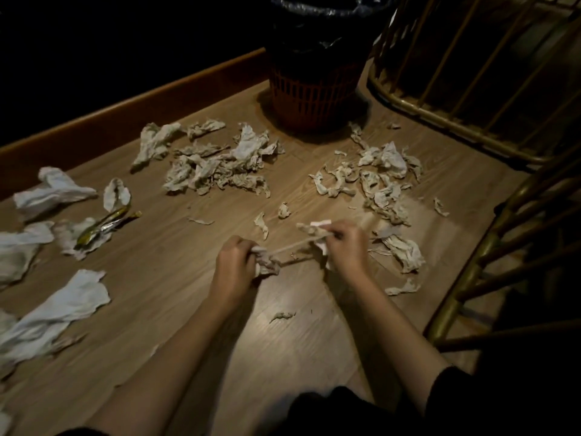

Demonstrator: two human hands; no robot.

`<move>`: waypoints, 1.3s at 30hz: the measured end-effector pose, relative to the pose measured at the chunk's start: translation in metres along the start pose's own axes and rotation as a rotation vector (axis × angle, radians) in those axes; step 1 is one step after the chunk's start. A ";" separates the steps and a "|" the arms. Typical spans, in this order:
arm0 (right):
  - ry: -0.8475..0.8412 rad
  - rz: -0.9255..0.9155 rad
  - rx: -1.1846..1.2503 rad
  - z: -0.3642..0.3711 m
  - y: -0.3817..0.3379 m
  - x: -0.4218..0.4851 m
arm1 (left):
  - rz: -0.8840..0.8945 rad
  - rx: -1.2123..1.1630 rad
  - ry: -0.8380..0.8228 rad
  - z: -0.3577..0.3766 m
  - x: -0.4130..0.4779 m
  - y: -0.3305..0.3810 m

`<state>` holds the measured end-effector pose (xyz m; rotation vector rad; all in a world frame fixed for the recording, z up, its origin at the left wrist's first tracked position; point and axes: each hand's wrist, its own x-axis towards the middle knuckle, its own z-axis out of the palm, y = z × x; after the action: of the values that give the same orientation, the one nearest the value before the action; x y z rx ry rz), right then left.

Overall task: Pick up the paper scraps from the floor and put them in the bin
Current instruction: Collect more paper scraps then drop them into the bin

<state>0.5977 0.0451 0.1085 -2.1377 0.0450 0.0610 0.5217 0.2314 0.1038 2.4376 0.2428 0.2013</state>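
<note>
Crumpled paper scraps lie all over the wooden floor: one heap (217, 165) at the centre left, another heap (382, 174) at the centre right, and larger white sheets (53, 190) on the left. The bin (314, 89), an orange mesh basket with a dark liner, stands at the top centre beyond the heaps. My left hand (234, 265) grips a wad of paper (267, 267). My right hand (347, 243) grips another crumpled piece (311, 229). A thin twisted strip (292, 247) stretches between both hands, low over the floor.
A brass-coloured railing (440, 118) runs along the right and upper right. A wooden skirting board (132, 111) borders the floor at the back left. A shiny green-yellow wrapper (103, 226) lies among the white sheets on the left. Small shreds (283, 315) lie near my forearms.
</note>
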 end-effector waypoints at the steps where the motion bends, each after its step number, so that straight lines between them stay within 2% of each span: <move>1: 0.031 0.002 0.010 -0.007 -0.007 0.006 | -0.012 -0.009 0.020 -0.003 0.000 0.000; 5: 0.193 0.021 -0.089 -0.034 -0.008 0.021 | -0.029 -0.003 0.001 0.001 0.000 -0.004; 7: 0.278 0.032 -0.212 -0.048 0.011 0.020 | 0.000 -0.016 -0.039 0.011 -0.002 0.003; 9: 0.341 0.122 -0.370 -0.061 0.037 0.013 | 0.055 -0.023 -0.067 0.023 -0.002 0.016; 10: 0.337 0.199 -0.441 -0.066 0.049 0.008 | 0.075 -0.007 -0.080 0.031 -0.001 0.022; 12: 0.219 0.346 -0.487 -0.068 0.066 -0.002 | 0.077 0.102 -0.123 0.045 0.001 0.031; 15: 0.005 0.405 -0.452 -0.058 0.072 -0.017 | -0.039 0.265 -0.277 0.054 -0.001 0.034; 17: -0.100 0.386 -0.490 -0.049 0.068 -0.027 | -0.040 0.277 -0.310 0.056 -0.002 0.029; 19: -0.135 0.311 -0.561 -0.039 0.065 -0.039 | 0.018 0.147 -0.276 0.057 -0.005 0.027; 22: 0.008 0.064 -0.571 -0.018 0.072 -0.063 | 0.044 0.044 -0.270 0.057 -0.006 0.025; 25: 0.050 -0.064 -0.476 -0.006 0.077 -0.069 | 0.020 0.049 -0.233 0.046 -0.001 0.019; 32: -0.038 -0.113 -0.202 0.031 0.016 -0.009 | -0.134 -0.027 0.107 -0.015 0.000 0.002; 34: -0.043 -0.187 -0.203 0.055 -0.005 0.007 | -0.183 0.035 0.090 -0.016 0.003 -0.012; 36: -0.062 -0.227 -0.238 0.080 -0.022 0.023 | -0.241 0.177 -0.032 -0.011 0.004 -0.026; 39: -0.201 -0.189 -0.393 0.106 -0.036 0.041 | -0.260 0.286 -0.178 0.001 -0.002 -0.028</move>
<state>0.6374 0.1535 0.0797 -2.5053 -0.3104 0.1862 0.5163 0.2515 0.0843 2.6524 0.5358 -0.1766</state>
